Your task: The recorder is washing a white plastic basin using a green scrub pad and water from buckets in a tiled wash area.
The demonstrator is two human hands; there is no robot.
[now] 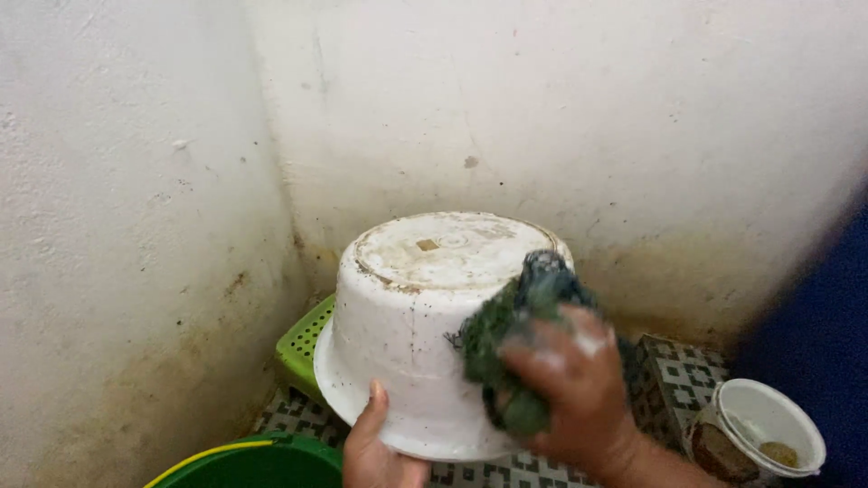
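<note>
Two hands at work on one white basin (411,316), held upside down in a wall corner.

Left hand (375,447): at the lower edge of the frame, thumb pressed up against the basin's side just above the rim, fingers hidden beneath; it appears to clasp the rim and bear the weight.

Right hand (570,384): fingers curled tight over a dark green scrubber (515,334), pressing it against the basin's side wall near the base edge. Flecks of foam show on the knuckles; the hand is blurred, so finger detail is unclear.

Basin: directly between the hands, base tilted up and away, rim toward the left hand. A brown ring of grime (380,271) runs round the base, and dark specks mark the side left of the scrubber. Judged from this, cleaning is partway at most: the base ring and the left side still look dirty, and the inside cannot be seen.

Below the left hand: a green bucket (262,461) with a yellow lip.
Beyond the left hand, behind the basin: a light green perforated crate (303,343).
Right of the right hand: a small white tub (768,434) with brownish residue, on patterned floor tiles (678,370).
Far right: a dark blue cloth (823,334), blurred.
</note>
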